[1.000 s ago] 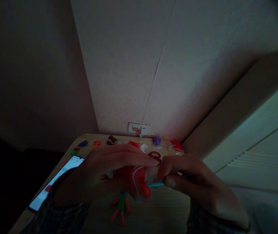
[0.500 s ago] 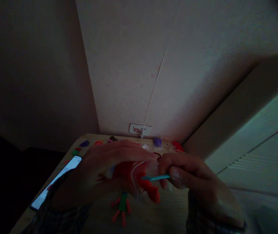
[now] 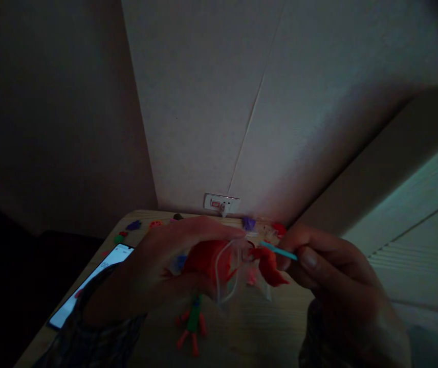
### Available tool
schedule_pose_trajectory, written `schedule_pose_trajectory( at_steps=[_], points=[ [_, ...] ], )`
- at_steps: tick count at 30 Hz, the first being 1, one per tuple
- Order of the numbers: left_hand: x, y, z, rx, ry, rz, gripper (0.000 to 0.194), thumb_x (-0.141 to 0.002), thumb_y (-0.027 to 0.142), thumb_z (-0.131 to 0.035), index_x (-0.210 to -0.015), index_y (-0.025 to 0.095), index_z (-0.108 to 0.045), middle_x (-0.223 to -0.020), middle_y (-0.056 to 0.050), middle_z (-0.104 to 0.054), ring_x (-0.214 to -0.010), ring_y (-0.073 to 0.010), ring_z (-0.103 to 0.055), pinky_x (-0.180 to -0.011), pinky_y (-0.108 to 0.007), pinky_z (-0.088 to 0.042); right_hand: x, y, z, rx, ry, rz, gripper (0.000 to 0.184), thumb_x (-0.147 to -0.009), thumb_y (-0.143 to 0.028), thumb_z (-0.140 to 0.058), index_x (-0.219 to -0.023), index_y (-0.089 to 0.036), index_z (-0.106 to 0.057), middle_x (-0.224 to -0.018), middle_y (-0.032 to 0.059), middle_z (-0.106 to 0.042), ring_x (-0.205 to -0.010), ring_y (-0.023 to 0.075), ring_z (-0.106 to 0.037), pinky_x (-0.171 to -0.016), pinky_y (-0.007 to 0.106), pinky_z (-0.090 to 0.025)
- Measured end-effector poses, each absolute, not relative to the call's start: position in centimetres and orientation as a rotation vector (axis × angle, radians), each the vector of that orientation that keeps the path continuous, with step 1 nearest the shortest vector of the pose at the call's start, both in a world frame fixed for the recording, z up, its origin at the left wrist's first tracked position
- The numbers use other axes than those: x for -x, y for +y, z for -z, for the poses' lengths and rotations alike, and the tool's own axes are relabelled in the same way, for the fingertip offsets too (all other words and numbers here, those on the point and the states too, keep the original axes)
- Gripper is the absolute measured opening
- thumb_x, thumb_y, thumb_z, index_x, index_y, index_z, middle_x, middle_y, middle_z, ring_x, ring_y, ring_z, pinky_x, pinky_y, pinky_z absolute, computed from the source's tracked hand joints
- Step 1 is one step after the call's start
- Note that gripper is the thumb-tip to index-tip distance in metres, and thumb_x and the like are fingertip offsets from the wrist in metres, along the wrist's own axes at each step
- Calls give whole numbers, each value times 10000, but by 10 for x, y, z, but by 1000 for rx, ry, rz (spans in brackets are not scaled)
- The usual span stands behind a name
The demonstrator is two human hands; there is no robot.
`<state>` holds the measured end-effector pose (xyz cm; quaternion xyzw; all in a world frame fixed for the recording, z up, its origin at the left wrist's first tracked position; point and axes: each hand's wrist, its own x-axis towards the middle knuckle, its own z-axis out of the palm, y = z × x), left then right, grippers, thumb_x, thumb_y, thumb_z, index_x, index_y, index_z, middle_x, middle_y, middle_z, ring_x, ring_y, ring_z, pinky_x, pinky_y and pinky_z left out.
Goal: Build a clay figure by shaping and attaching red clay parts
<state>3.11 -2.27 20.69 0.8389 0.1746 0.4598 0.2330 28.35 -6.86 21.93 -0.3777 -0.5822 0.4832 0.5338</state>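
My left hand [image 3: 157, 260] is wrapped round a clear plastic zip bag [image 3: 224, 291] whose mouth gapes to the right. Inside the bag sits red modelling clay [image 3: 205, 260]. My right hand [image 3: 330, 266] pinches a small light-blue plastic stick [image 3: 279, 250] between thumb and fingers. A torn lump of red clay [image 3: 270, 268] hangs at the stick, just outside the bag's mouth; thin red strands show between lump and bag. Below the bag, a small clay figure [image 3: 193, 319] with a green body and orange-red limbs lies on the table.
A lit phone [image 3: 100, 278] lies at the table's left edge. Along the back of the wooden table [image 3: 249, 332] are purple clay [image 3: 248, 223], an orange piece [image 3: 155, 224], a dark-blue piece [image 3: 133, 225] and a red packet [image 3: 279, 230]. A wall socket [image 3: 221, 203] holds a plug behind.
My right hand has moved right and slightly up with the light-blue stick, drawing the red clay lump out of the bag's mouth. The left hand has barely moved.
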Motion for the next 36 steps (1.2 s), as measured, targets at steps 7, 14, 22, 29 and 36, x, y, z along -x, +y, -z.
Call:
schedule_pose_trajectory(
  at_steps=[7, 14, 22, 29, 36],
  points=[
    [-32, -22, -209, -2262, 483, -1255, 459, -978, 477, -820, -1412, 395, -695, -1344, 20, -833, -1186, -227, -805, -1022, -261, -613, -284, -72, -226, 977, -1587, -795, 171, -960, -474, -831, -838, -357, -857, -709, -45, -785, -660, 142, -706, -605, 204, -534],
    [-31, -23, -205, -2236, 512, -1287, 415, -956, 382, -862, -1349, 366, -729, -1313, 46, -832, -1127, -186, -802, -990, -199, -578, -281, -76, -238, 972, -1900, -556, 234, -1031, -322, -722, -827, -301, -833, -734, -43, -827, -616, 140, -758, -565, 181, -563],
    [-32, -22, -207, -2297, 506, -1303, 419, -965, 385, -852, -1362, 342, -727, -1309, 11, -832, -1100, -211, -812, -967, -218, -594, -281, -89, -237, 1073, -2057, -295, 288, -1086, -284, -582, -874, -303, -775, -764, -39, -816, -637, 150, -765, -627, 193, -617],
    [-30, -23, -208, -2310, 543, -1337, 397, -972, 401, -844, -1348, 324, -742, -1269, 19, -842, -1094, -183, -805, -971, -177, -569, -290, -103, -221, 1179, -1806, -123, 219, -1069, -393, -623, -1024, -383, -837, -879, -4, -844, -670, 218, -779, -581, 292, -634],
    [-31, -24, -210, -2350, 541, -1295, 348, -1021, 420, -780, -1352, 324, -729, -1278, 4, -834, -1107, -199, -808, -979, -202, -578, -281, -103, -226, 1127, -1908, -35, 190, -1082, -337, -625, -1060, -380, -809, -726, -40, -763, -514, 153, -648, -811, 313, -652]
  ],
)
